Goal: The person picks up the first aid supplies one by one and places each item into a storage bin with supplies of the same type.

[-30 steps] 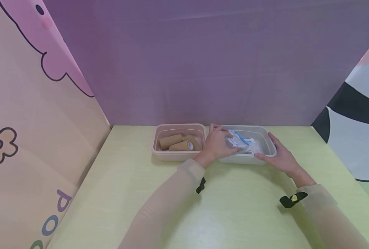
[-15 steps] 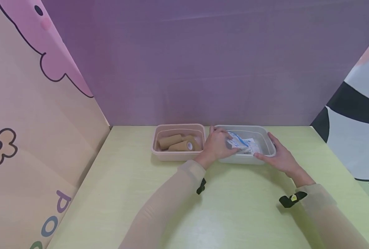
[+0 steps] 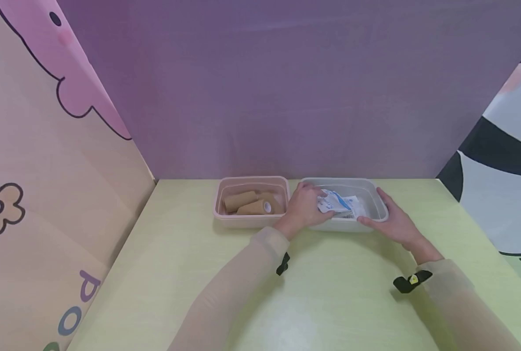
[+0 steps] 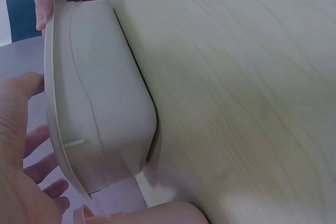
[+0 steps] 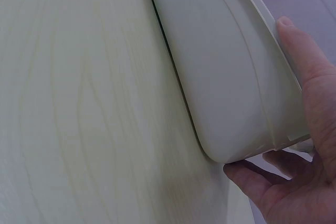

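A whitish plastic bin (image 3: 346, 224) stands near the back of the table. Inside it lie a clear-and-white packet with blue print (image 3: 333, 201) and a white labelled packet (image 3: 356, 206) beside it. My left hand (image 3: 305, 205) reaches over the bin's left end and holds the blue-printed packet between thumb and fingers; its far fingertips are partly hidden. At the right end, my right hand (image 3: 394, 222) grips the bin, thumb on the front rim and fingers round the side. The right wrist view shows that thumb (image 5: 299, 45) on the rim. The packets are hidden in both wrist views.
Just left stands a pink bin (image 3: 249, 222) with several tan rolls (image 3: 253, 207) in it. A purple wall (image 3: 269, 97) rises behind the table (image 3: 190, 263). Printed panels (image 3: 45, 161) flank both sides.
The blue-printed packet has tipped so that more of its printed face shows. My left hand has shifted only slightly, and my right hand keeps its hold on the bin.
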A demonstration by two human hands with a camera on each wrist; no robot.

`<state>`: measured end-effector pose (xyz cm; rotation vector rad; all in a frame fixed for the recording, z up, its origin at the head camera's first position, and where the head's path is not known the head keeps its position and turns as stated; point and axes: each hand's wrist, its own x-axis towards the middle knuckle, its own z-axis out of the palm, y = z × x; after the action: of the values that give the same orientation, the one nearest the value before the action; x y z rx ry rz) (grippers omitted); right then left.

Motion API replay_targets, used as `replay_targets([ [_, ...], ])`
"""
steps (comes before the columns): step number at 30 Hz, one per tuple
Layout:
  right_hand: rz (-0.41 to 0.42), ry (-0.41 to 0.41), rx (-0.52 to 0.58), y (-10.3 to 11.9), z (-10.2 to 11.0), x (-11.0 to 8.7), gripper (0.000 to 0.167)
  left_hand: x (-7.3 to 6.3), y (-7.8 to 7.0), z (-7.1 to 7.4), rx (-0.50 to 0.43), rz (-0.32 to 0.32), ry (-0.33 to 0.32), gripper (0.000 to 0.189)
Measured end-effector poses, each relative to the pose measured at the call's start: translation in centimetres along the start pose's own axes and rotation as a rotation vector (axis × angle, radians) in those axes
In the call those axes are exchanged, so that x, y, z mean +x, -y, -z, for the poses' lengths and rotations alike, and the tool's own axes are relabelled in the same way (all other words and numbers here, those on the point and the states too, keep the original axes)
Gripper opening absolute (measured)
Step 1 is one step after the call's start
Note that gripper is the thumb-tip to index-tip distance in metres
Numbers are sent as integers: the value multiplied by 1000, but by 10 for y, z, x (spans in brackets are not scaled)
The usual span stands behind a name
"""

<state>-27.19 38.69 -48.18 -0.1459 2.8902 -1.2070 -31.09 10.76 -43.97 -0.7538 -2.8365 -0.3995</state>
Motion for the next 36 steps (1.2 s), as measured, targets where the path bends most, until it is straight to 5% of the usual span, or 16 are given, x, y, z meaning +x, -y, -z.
replay_targets([
  [16, -9, 24, -22, -5, 2, 7, 119, 0, 9, 2, -18, -9, -10, 66],
  [25, -10, 51, -8, 0, 7, 7, 121, -7, 20, 16, -58, 23, -15, 60],
  [31, 6, 52, -6, 1, 13, 8, 125, -12, 38, 32, -98, -6, -55, 63],
  [36, 9, 41, -36, 4, 21, 10, 120, -20, 69, 60, -162, 18, -86, 63],
])
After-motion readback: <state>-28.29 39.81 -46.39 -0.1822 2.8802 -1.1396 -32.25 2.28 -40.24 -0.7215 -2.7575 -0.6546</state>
